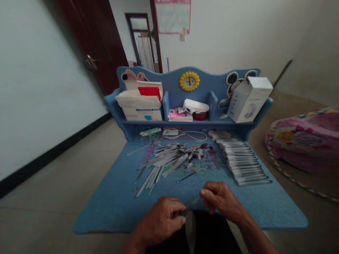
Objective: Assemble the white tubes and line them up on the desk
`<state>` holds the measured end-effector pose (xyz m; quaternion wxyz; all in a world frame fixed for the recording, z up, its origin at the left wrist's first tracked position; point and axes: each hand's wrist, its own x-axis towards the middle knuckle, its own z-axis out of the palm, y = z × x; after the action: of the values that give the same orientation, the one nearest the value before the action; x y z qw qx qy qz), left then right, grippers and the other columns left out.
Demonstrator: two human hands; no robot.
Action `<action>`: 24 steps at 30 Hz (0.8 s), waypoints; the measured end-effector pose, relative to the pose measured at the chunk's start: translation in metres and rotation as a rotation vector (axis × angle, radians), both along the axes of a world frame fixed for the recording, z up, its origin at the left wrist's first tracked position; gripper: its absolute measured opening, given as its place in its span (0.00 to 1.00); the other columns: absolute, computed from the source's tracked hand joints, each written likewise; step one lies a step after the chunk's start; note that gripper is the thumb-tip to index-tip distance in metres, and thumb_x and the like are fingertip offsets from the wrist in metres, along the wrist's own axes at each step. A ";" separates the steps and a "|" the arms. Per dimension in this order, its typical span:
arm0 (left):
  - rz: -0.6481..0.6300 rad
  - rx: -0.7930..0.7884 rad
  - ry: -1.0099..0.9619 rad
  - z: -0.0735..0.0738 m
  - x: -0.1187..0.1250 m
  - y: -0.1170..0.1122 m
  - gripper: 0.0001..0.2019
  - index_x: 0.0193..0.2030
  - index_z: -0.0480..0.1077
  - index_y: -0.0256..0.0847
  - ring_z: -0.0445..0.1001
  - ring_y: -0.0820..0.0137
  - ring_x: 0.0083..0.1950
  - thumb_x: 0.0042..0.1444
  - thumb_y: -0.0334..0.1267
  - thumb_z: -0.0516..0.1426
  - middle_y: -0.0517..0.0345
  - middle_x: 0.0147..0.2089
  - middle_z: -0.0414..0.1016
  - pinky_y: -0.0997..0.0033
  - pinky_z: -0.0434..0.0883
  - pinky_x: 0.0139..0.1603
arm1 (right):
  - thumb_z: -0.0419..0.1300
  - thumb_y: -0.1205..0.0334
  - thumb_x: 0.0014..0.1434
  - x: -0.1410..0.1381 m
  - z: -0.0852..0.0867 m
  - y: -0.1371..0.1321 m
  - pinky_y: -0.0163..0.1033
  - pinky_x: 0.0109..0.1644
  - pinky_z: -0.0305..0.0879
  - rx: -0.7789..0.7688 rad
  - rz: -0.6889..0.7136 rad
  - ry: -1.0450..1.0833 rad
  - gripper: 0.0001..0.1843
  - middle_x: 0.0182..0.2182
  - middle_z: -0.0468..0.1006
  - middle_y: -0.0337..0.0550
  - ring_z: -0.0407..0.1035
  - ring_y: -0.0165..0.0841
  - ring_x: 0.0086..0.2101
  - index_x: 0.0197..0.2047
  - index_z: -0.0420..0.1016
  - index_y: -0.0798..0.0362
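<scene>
Both hands are pinching one thin grey pen (pixel 192 204) at the near edge of the blue desk (pixel 265 208): left hand (pixel 161 220) gripping its lower end, right hand (pixel 219 201) its upper end.

— That small blue desk (pixel 265 208), is it painted wood? The top looks matt, faintly grainy.

— Painted board, I'd say, with smooth rounded edges on the shelf back. The loose grey and white pen barrels (pixel 169 158) are plastic, slightly glossy.

— And the neat row of finished pens (pixel 241 160)?

— Same plastic, a soft sheen. The white box (pixel 247 98) is smooth cardboard; the stacked white and red pads (pixel 141 98) are matt paper.

— The thin grey piece (pixel 192 204) held between the left hand (pixel 160 220) and right hand (pixel 219 201)?

— Too blurred; possibly plastic. The pink flowered bundle (pixel 304 139) is soft cloth.
</scene>
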<state>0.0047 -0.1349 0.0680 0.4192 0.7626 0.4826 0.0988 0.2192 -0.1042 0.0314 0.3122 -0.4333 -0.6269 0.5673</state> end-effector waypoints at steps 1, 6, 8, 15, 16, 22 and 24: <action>0.003 -0.001 -0.002 -0.001 0.000 0.000 0.07 0.20 0.57 0.38 0.60 0.76 0.26 0.46 0.32 0.51 0.65 0.23 0.58 0.76 0.52 0.27 | 0.52 0.45 0.58 0.000 0.000 0.000 0.28 0.17 0.51 0.008 -0.008 -0.028 0.26 0.12 0.64 0.35 0.61 0.24 0.13 0.18 0.65 0.57; 0.016 0.009 -0.002 -0.001 0.002 -0.001 0.07 0.19 0.58 0.38 0.60 0.76 0.26 0.46 0.32 0.51 0.65 0.22 0.58 0.76 0.52 0.27 | 0.54 0.44 0.55 -0.001 0.001 -0.001 0.28 0.18 0.56 -0.053 -0.013 0.080 0.21 0.18 0.71 0.36 0.65 0.26 0.15 0.30 0.69 0.56; 0.014 0.008 0.004 0.000 0.003 0.000 0.08 0.19 0.57 0.38 0.59 0.77 0.25 0.45 0.31 0.51 0.66 0.22 0.57 0.76 0.52 0.26 | 0.56 0.44 0.54 -0.002 0.001 -0.002 0.28 0.17 0.54 -0.039 -0.034 0.046 0.21 0.16 0.70 0.35 0.64 0.25 0.14 0.26 0.68 0.56; 0.033 -0.003 0.001 0.000 0.004 -0.001 0.06 0.20 0.61 0.38 0.60 0.76 0.26 0.45 0.31 0.51 0.65 0.23 0.61 0.76 0.53 0.27 | 0.50 0.41 0.57 -0.001 -0.003 -0.001 0.28 0.18 0.56 -0.028 -0.023 0.003 0.25 0.16 0.71 0.37 0.65 0.25 0.15 0.23 0.66 0.55; 0.029 -0.003 -0.001 0.000 0.004 -0.001 0.06 0.20 0.61 0.38 0.60 0.76 0.26 0.45 0.30 0.51 0.65 0.23 0.61 0.76 0.53 0.27 | 0.51 0.41 0.56 -0.001 -0.003 -0.001 0.29 0.18 0.56 -0.034 -0.028 0.009 0.25 0.17 0.71 0.37 0.65 0.25 0.15 0.23 0.66 0.55; 0.032 0.019 0.002 -0.001 0.004 -0.001 0.06 0.20 0.62 0.38 0.60 0.76 0.26 0.46 0.30 0.52 0.65 0.23 0.61 0.76 0.53 0.27 | 0.48 0.41 0.57 0.000 -0.001 0.000 0.29 0.16 0.52 -0.065 -0.068 -0.065 0.27 0.13 0.68 0.35 0.61 0.24 0.12 0.20 0.64 0.54; 0.032 0.030 0.007 -0.002 0.005 -0.001 0.06 0.20 0.61 0.38 0.59 0.76 0.26 0.45 0.30 0.53 0.65 0.23 0.60 0.76 0.53 0.27 | 0.51 0.42 0.56 -0.001 0.000 0.000 0.29 0.17 0.55 -0.048 -0.060 -0.033 0.23 0.15 0.70 0.36 0.64 0.25 0.14 0.24 0.65 0.55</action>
<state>0.0092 -0.1363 0.0660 0.4044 0.7614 0.4946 0.1099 0.2184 -0.1042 0.0316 0.3083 -0.4686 -0.6047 0.5654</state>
